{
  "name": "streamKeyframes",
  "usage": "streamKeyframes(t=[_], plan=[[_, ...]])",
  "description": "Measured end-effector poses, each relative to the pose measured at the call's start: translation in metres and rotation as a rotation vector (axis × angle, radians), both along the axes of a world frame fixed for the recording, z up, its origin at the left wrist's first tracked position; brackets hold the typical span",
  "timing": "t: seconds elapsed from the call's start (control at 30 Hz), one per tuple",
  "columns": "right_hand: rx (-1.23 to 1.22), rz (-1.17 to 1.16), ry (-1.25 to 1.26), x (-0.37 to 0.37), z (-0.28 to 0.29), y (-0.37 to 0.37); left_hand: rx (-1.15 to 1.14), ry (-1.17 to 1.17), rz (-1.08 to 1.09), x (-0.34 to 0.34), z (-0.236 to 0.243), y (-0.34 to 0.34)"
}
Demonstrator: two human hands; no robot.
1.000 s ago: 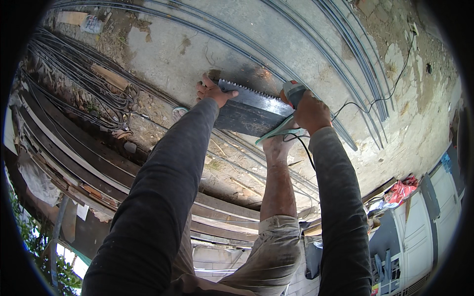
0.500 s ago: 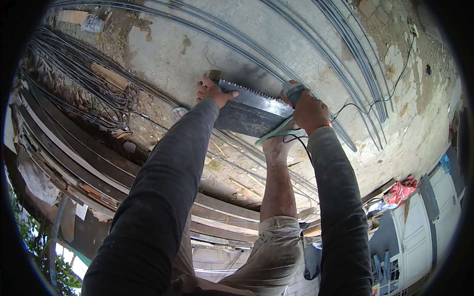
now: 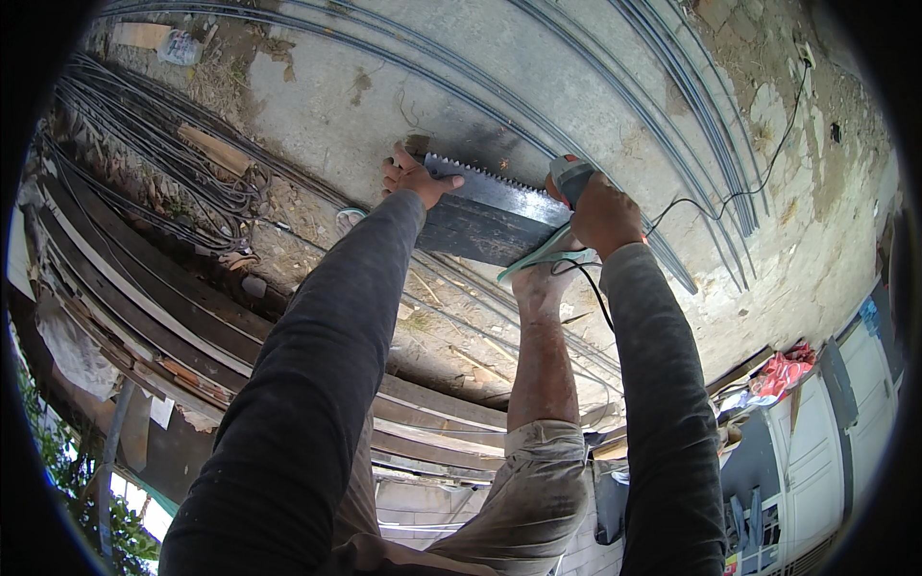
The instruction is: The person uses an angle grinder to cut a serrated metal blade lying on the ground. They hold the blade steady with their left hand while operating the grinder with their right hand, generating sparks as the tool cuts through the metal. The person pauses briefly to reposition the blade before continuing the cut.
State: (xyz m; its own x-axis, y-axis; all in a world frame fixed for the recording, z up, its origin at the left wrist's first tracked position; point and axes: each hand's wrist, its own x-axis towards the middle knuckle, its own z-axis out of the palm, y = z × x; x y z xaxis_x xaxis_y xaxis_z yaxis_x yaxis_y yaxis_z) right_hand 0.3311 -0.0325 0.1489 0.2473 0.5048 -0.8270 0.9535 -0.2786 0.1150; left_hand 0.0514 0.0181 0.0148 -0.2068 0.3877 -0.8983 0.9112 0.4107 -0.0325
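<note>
A wide, shiny saw blade point(image 3: 490, 190) rests with its toothed edge facing away from me, against a dark board point(image 3: 475, 230). My left hand point(image 3: 419, 179) grips the blade's left end, thumb across the metal and fingers beyond the end. At the opposite end, my right hand point(image 3: 605, 213) is wrapped round a grey and red corded power tool point(image 3: 570, 177), which looks like an angle grinder. Its head is by the right end of the teeth; whether it touches them I cannot tell. My foot, in a green-edged sandal point(image 3: 538, 253), is against the board's right end.
Long steel bars point(image 3: 672, 115) lie across the concrete ground point(image 3: 327, 91). The tool's black cord point(image 3: 687, 203) runs over some bars toward the far right. Coiled rods point(image 3: 211, 206) lie at left, near stacked planks point(image 3: 144, 288). A red plastic bag point(image 3: 783, 370) is at lower right.
A few small orange-brown flecks now show just beyond the saw teeth. Both hands, the blade and the power tool stay in nearly the same place.
</note>
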Motion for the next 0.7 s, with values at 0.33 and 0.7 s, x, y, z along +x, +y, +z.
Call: streamKeyframes(t=[0.33,0.7], plan=[[0.012,-0.017,0.003,0.0,0.0,0.001,0.008,-0.004,0.03,0.002,0.003,0.001],[-0.029,0.045,-0.03,-0.012,0.001,0.008,0.003,0.005,0.024,0.0,0.0,0.0]])
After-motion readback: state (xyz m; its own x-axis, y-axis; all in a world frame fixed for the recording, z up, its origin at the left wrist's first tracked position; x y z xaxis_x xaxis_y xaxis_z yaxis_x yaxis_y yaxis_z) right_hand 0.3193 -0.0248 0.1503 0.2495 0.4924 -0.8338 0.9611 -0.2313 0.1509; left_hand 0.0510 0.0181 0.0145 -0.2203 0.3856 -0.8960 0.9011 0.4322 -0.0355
